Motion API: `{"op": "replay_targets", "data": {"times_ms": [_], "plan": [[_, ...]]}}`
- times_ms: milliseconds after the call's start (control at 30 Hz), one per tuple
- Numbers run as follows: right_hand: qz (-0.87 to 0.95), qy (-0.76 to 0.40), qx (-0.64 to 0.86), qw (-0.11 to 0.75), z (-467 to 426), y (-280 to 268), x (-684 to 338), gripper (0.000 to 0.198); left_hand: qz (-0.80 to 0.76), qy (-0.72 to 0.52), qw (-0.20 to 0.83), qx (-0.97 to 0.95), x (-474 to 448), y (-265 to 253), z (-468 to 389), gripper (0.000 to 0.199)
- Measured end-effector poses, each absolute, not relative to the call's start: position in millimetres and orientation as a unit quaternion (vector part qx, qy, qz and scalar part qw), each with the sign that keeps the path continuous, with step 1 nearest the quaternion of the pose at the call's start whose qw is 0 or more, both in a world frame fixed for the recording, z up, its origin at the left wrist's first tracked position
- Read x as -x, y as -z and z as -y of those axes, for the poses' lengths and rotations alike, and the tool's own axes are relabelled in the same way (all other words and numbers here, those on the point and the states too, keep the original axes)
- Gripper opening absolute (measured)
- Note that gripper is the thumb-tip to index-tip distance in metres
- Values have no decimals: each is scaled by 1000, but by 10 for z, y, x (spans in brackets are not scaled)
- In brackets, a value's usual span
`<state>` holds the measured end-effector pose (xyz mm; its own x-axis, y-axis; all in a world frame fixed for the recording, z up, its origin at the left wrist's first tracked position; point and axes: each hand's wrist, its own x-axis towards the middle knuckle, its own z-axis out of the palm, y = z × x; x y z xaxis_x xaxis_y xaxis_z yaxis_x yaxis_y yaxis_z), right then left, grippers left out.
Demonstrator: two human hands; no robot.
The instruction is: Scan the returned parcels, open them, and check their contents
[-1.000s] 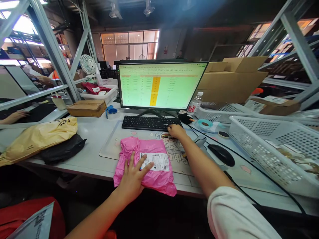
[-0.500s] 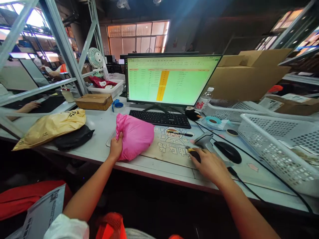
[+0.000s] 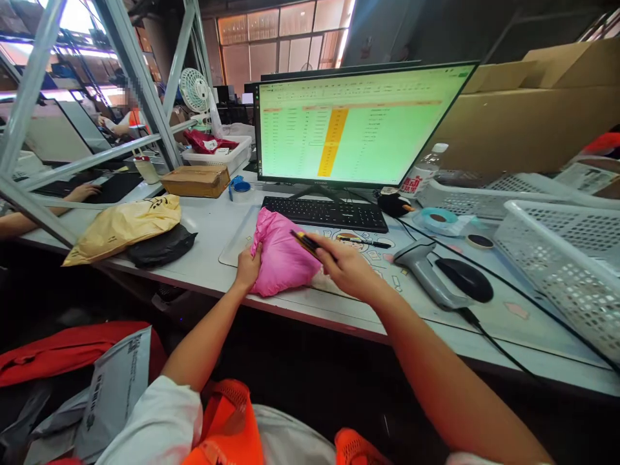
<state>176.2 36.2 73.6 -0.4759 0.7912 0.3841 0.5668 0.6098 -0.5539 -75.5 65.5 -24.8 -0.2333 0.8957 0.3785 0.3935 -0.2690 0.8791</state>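
While in left grip (image 3: 248, 268), pink bag (image 3: 285, 261)

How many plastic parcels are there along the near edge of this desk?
3: the pink parcel in the left hand, the yellow parcel further left, and the black parcel partly under the yellow one. More could be hidden underneath.

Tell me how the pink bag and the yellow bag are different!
The pink bag is gripped by the person's left hand, while no hand touches the yellow bag.
The pink bag is scrunched where it is held; the yellow bag is spread out longer, partly over a black bag.
The yellow bag shows dark printing, but the pink bag's visible side looks plain.
Both look like shiny, wrinkled plastic.
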Motion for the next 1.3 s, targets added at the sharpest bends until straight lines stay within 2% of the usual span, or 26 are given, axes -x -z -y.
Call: {"op": "replay_targets", "data": {"times_ms": [67,167,300,433,500,567,667,733,800,867,1000,1133,1300], "plan": [[863,-173,367,302,-369,-774,-1519,48,-565,-543,225,-579,761,258,-649,57],[876,-160,387,241,-295,-696,-1611,49,-575,-533,224,-579,769,278,-656,53],[870,-110,466,122,-86,-532,-2268,48,-592,-508,250,-574,779,298,-740,49],[780,24,621,77,25,-311,-2805,52,-601,-463,288,-584,794,228,-780,34],[734,79,672,48,10,-164,-2944,53,-617,-463,244,-588,811,102,-723,28],[727,103,678,28,-42,-47,-3008,51,-606,-478,133,-621,824,-88,-628,33],[744,112,653,83,-181,-43,-2923,46,-454,-433,31,-778,786,-391,-520,25],[761,90,613,190,-319,-157,-2707,44,-336,-343,49,-876,715,-503,-528,25],[783,39,546,293,-488,-293,-2376,42,-284,-273,67,-917,632,-497,-594,26],[805,-30,496,323,-668,-384,-1999,42,-279,-259,82,-921,563,-396,-670,24],[827,-115,492,245,-951,-349,-1432,47,-298,-312,68,-900,492,-144,-718,29],[836,-112,504,184,-1024,-251,-1277,47,-300,-338,41,-891,443,-31,-687,34],[838,-91,527,110,-980,-339,-1225,46,-339,-288,-14,-895,361,18,-660,51]]}}
